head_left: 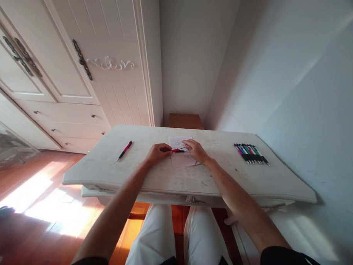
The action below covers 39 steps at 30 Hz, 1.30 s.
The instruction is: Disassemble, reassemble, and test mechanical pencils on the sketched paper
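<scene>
My left hand (159, 152) is closed, its fingertips pinching a red pen barrel (175, 150) over a sheet of paper (181, 161). From the barrel a thin dark rod (181, 148), which looks like a pen refill, reaches to my right hand (195, 149). The fingers of that hand are closed around the rod's far end. Just under the rod is a short black piece (180, 151), apparently a pen part lying on the paper. Handwriting covers the upper part of the sheet, and my right hand hides some of its right side.
All this is on a worn white table (155, 179). A red and black pen (124, 151) lies at the left. To the right, several coloured pens (251, 153) form a row. A white wardrobe (112, 46) stands behind on the left, and a wall (308, 104) borders the right.
</scene>
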{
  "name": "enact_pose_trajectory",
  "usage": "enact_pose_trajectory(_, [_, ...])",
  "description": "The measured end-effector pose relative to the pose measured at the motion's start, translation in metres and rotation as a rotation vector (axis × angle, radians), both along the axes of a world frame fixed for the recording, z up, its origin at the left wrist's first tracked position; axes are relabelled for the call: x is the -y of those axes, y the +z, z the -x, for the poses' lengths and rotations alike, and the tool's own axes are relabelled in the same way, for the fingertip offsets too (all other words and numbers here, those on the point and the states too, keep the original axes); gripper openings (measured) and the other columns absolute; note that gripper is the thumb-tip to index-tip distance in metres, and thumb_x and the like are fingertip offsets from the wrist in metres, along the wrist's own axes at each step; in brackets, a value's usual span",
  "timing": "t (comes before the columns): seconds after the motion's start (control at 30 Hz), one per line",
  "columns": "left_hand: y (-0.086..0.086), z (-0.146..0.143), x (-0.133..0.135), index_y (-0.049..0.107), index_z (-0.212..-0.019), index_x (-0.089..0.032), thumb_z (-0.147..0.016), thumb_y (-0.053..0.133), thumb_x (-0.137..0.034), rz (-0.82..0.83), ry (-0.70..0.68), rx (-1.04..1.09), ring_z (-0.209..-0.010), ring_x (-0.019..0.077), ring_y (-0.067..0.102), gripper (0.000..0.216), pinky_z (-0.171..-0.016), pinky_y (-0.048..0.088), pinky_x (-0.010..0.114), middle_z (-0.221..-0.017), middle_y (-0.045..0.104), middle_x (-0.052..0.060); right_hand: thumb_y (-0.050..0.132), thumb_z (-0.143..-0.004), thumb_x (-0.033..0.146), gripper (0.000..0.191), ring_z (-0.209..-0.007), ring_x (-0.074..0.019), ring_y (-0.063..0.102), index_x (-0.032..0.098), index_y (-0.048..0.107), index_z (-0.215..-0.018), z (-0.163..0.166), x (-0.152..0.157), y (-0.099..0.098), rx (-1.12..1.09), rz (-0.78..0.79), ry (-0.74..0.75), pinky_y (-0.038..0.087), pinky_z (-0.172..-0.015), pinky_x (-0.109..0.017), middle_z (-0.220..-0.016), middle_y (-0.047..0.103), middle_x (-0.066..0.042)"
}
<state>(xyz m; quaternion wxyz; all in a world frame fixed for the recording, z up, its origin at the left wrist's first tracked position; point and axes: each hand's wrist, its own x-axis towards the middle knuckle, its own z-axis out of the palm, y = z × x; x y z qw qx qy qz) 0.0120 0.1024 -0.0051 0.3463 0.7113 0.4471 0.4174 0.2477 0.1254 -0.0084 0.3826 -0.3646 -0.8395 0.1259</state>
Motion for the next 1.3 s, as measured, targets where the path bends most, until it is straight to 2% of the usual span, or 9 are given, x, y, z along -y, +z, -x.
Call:
enact_pose_trajectory(0.23, [0.002,-0.001,0.001,0.071,-0.083,-0.016,-0.071,0.068,-0.039,-0.079,0.039,-0.049,-0.072,0.0168,0.063,0.026,-0.069,0.051,0.029,-0.081,0.072,0.005,0.050,-0.091,0.023,0.028,-0.090,-0.0187,0.062,0.018,0.066,-0.113,0.000,0.001,0.003,-0.027,0.017,0.017,0.048,-0.085,-0.034,-0.097,0.067,-0.009])
enact_pose_trajectory(0.4, [0.000,0.000,-0.001,0.071,-0.084,-0.017,-0.071,0.068,-0.040,-0.070,0.055,-0.013,-0.075,0.0181,0.064,0.027,-0.072,0.052,0.030,-0.084,0.072,0.005,0.051,-0.091,0.031,0.028,-0.091,-0.0190,0.063,0.019,0.067,-0.111,0.000,0.005,0.008,-0.060,0.035,0.030,0.048,-0.087,-0.035,-0.100,0.069,-0.009])
enact_pose_trajectory(0.53, [-0.001,0.000,-0.003,0.071,-0.084,-0.017,-0.070,0.069,-0.039,-0.053,0.080,0.005,-0.077,0.0190,0.065,0.026,-0.074,0.052,0.031,-0.084,0.073,0.005,0.048,-0.093,0.040,0.033,-0.100,-0.0202,0.063,0.019,0.067,-0.110,-0.007,0.004,0.015,-0.179,0.059,-0.052,0.047,-0.091,-0.036,-0.109,0.069,-0.009])
enact_pose_trajectory(0.67, [0.000,0.000,-0.002,0.071,-0.083,-0.018,-0.070,0.070,-0.036,-0.052,0.104,0.010,-0.078,0.0192,0.065,0.022,-0.075,0.052,0.030,-0.084,0.073,0.005,0.052,-0.089,0.040,0.032,-0.091,-0.0195,0.064,0.018,0.069,-0.105,-0.026,-0.002,0.023,-0.258,0.037,-0.193,0.049,-0.084,-0.034,-0.102,0.069,-0.010])
enact_pose_trajectory(0.77, [0.001,-0.001,-0.002,0.071,-0.083,-0.018,-0.071,0.069,-0.035,-0.065,0.105,-0.007,-0.078,0.0190,0.065,0.021,-0.074,0.051,0.030,-0.084,0.072,0.004,0.063,-0.082,0.036,0.021,-0.078,-0.0175,0.061,0.018,0.073,-0.086,-0.037,-0.003,0.024,-0.098,0.023,-0.199,0.047,-0.077,-0.032,-0.085,0.068,-0.006])
enact_pose_trajectory(0.87, [0.002,0.000,-0.001,0.072,-0.083,-0.018,-0.072,0.068,-0.036,-0.088,0.111,-0.029,-0.077,0.0185,0.064,0.021,-0.073,0.051,0.030,-0.084,0.072,0.004,0.072,-0.074,0.034,0.012,-0.072,-0.0150,0.056,0.022,0.075,-0.076,-0.042,-0.001,0.022,0.096,0.084,-0.190,0.043,-0.075,-0.031,-0.079,0.065,-0.002])
enact_pose_trajectory(1.0, [0.003,0.000,-0.001,0.072,-0.083,-0.018,-0.072,0.067,-0.035,-0.098,0.126,-0.044,-0.074,0.0175,0.063,0.021,-0.069,0.049,0.028,-0.085,0.073,0.005,0.077,-0.069,0.032,0.009,-0.072,-0.0143,0.055,0.025,0.076,-0.075,-0.041,0.000,0.017,0.207,0.147,-0.183,0.040,-0.074,-0.030,-0.079,0.064,-0.001])
enact_pose_trajectory(1.3, [0.003,-0.001,-0.002,0.071,-0.082,-0.017,-0.072,0.067,-0.036,-0.110,0.136,-0.036,-0.074,0.0169,0.064,0.022,-0.068,0.050,0.027,-0.084,0.073,0.005,0.071,-0.075,0.027,0.007,-0.075,-0.0152,0.057,0.023,0.077,-0.075,-0.038,0.001,0.019,0.288,0.220,-0.178,0.038,-0.074,-0.028,-0.080,0.066,-0.003])
